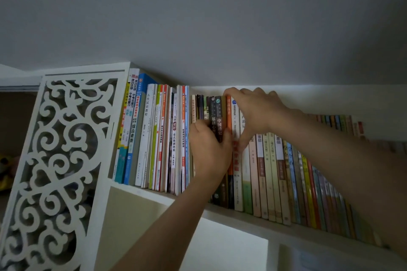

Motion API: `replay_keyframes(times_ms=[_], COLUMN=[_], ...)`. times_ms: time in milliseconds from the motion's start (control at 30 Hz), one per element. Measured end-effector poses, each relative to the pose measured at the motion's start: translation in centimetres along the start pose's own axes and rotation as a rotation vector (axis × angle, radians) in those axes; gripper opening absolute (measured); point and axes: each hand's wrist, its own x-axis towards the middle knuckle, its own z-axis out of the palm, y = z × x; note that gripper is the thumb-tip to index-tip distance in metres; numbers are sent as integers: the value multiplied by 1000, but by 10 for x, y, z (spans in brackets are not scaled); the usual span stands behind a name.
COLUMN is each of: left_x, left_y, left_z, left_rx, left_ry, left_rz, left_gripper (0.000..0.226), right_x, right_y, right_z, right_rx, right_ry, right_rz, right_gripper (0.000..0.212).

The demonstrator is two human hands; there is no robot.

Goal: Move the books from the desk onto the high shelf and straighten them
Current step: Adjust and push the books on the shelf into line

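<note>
A long row of upright books stands on the high white shelf [152, 192]. In the middle of the row, my left hand [209, 154] grips a small bunch of dark-spined books [217, 114], fingers on their left side and thumb on their right. My right hand [259, 112] hooks its fingers over the tops of the orange book [229, 110] and the white books beside it, with the thumb lying down their spines. A narrow gap shows left of the dark bunch. The desk is out of view.
Taller books [149, 134] fill the shelf's left end, and thin colourful ones [308, 182] lean on the right. A white fretwork panel [59, 160] closes the unit's left side. A lower compartment [220, 246] lies beneath. The grey ceiling sits close above the book tops.
</note>
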Motion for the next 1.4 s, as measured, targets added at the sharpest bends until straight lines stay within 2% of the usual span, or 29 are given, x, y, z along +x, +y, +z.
replay_keyframes(times_ms=[267, 367, 500, 600, 700, 1067, 1300, 1400], left_x=[-1, 10, -12, -28, -35, -30, -13, -6], left_y=[19, 18, 4, -1, -5, 0, 25, 25], left_z=[-27, -39, -46, -46, -49, -59, -116, -128], left_rx=[42, 101, -25, 47, 64, 60, -69, -105], left_ry=[126, 99, 45, -56, -59, -38, 19, 25], left_rz=[200, 146, -11, -92, -75, -5, 54, 21], left_gripper=[28, 35, 49, 58, 56, 52, 56, 55], right_x=[-3, -3, -5, -6, -7, -8, -8, -5], right_y=[9, 10, 9, 9, 1, 2, 6, 3], right_z=[5, 4, 4, 0, -3, 6, 8, 8], right_rx=[14, 15, 16, -26, -129, -141, -137, -118], right_ry=[58, 62, 56, 4, -84, 38, 38, 34], right_rz=[21, 9, 0, -6, -20, -65, -52, -59], right_gripper=[120, 124, 125, 138, 151, 152, 149, 147])
